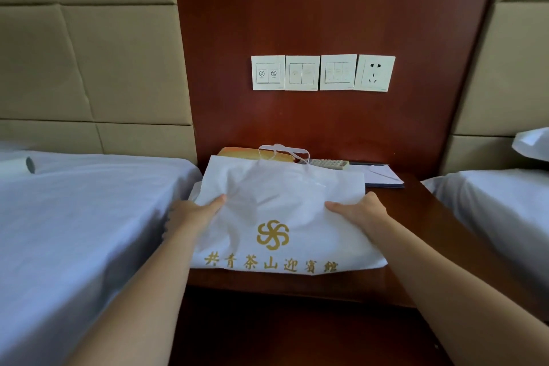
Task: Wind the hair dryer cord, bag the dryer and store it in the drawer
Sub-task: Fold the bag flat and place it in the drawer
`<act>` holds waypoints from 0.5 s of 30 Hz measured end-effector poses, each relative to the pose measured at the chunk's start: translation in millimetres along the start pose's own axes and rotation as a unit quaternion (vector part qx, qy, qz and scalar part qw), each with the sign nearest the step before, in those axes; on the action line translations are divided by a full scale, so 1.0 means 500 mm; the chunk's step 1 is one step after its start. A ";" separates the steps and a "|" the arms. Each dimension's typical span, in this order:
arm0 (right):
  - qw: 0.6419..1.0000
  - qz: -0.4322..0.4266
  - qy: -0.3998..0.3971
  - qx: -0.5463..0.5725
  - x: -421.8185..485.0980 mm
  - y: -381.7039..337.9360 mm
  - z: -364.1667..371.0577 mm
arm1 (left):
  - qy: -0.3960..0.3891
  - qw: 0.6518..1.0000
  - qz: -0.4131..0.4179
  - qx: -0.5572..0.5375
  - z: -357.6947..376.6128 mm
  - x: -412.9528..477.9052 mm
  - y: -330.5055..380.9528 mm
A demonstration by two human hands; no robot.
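Note:
A white cloth bag with a gold emblem and gold lettering lies on the dark wooden nightstand, its drawstring loops at the far end. It bulges in the middle; what is inside is hidden, and no hair dryer or cord shows. My left hand grips the bag's left edge, thumb on top. My right hand grips the right edge the same way. No drawer can be seen.
Beds with white sheets flank the nightstand, left and right. Behind the bag lie a remote control, an orange box and a folder with paper. Wall switches and a socket sit above.

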State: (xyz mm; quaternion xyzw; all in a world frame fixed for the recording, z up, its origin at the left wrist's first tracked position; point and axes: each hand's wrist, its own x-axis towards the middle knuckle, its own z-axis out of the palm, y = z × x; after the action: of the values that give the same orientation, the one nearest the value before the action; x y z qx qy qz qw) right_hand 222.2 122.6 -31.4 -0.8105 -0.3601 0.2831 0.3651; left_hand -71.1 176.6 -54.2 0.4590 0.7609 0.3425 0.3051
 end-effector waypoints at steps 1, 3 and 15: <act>1.000 0.005 0.000 0.017 0.003 0.003 0.002 | -0.002 1.000 0.001 0.002 -0.005 -0.001 -0.002; 0.998 0.005 -0.001 0.058 0.004 0.008 0.006 | 0.002 1.000 0.013 0.006 -0.012 -0.005 -0.006; 0.983 -0.138 0.075 0.096 -0.097 0.055 -0.086 | 0.020 0.990 0.110 -0.089 -0.049 -0.103 -0.047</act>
State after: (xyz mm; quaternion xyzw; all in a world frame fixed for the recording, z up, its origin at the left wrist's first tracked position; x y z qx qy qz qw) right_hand 235.3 54.5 -19.0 -0.7330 -0.4111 0.2020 0.5028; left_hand -81.4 115.9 -51.0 0.5041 0.6781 0.4496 0.2899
